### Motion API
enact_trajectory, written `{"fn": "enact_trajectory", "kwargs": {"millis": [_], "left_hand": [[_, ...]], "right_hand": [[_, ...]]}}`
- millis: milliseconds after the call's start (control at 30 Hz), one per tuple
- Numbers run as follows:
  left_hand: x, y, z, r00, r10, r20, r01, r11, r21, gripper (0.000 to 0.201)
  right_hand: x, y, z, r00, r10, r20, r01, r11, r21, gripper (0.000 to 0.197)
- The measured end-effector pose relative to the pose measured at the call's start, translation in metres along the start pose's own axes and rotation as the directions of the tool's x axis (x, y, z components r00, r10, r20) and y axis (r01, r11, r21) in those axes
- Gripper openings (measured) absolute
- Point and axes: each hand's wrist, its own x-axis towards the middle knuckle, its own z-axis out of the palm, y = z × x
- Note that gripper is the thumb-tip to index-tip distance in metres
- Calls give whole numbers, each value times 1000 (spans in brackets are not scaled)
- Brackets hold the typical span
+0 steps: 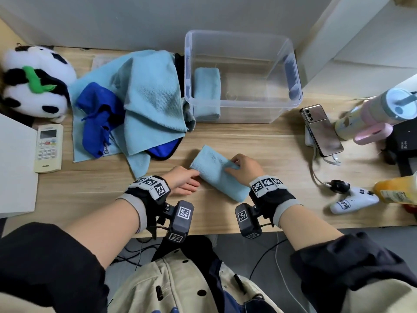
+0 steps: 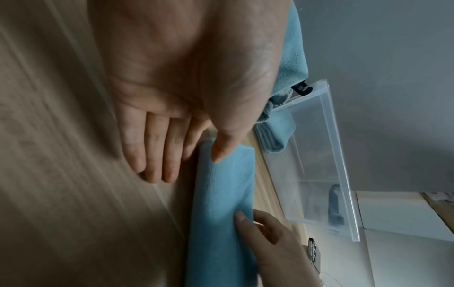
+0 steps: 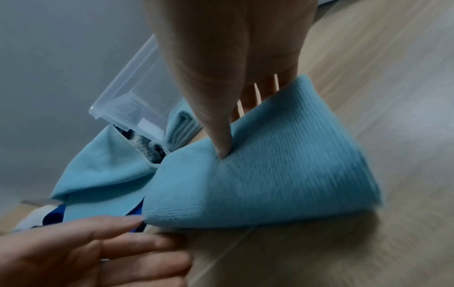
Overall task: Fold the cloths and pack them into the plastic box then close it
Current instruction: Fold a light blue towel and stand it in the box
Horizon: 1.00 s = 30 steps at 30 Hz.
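A folded light blue cloth (image 1: pixel 214 175) (image 2: pixel 221 203) (image 3: pixel 270 184) lies slantwise on the wooden table near its front edge. My right hand (image 1: pixel 234 166) (image 3: pixel 228 136) pinches its right side, thumb on top and fingers behind the fold. At the cloth's left end is my left hand (image 1: pixel 196 179) (image 2: pixel 196 161), fingers straight on the table and the thumb tip touching the cloth. Behind stands the clear plastic box (image 1: pixel 248 109) (image 2: pixel 317 155) (image 3: pixel 127 85), lidless, with one folded light blue cloth (image 1: pixel 206 93) inside at its left. A pile of light blue cloths (image 1: pixel 153 98) and a dark blue cloth (image 1: pixel 99 116) lies left of the box.
A panda plush (image 1: pixel 33 82) and a remote control (image 1: pixel 48 147) lie at the far left. Right of the box are a phone (image 1: pixel 322 129), a tumbler (image 1: pixel 379 109), a white game controller (image 1: pixel 354 202) with a cable, and an orange bottle (image 1: pixel 397 190).
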Motion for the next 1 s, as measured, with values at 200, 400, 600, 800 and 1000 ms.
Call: {"fn": "enact_trajectory", "kwargs": {"millis": [200,400,600,800,1000], "left_hand": [[1,4,17,1000,24,17,-21,988,-150,41],[-5,16,10,990,139,19,-132,968,-216,33],[-30,47,-3,922,372,108,-350,919,-182,44],[-46,75,-32,867,482,122,-435,854,-284,69],[-57,105,-51,839,535,97,-477,809,-343,58]], "right_hand": [[-9,-2,13,979,14,205,-91,925,369,34],[-22,-9,6,968,48,247,-206,714,669,44],[-27,-25,-16,976,-112,185,-100,524,846,83],[-29,-49,-37,965,-203,163,-59,439,897,54],[-30,-75,-56,982,-190,18,66,425,903,25]]}}
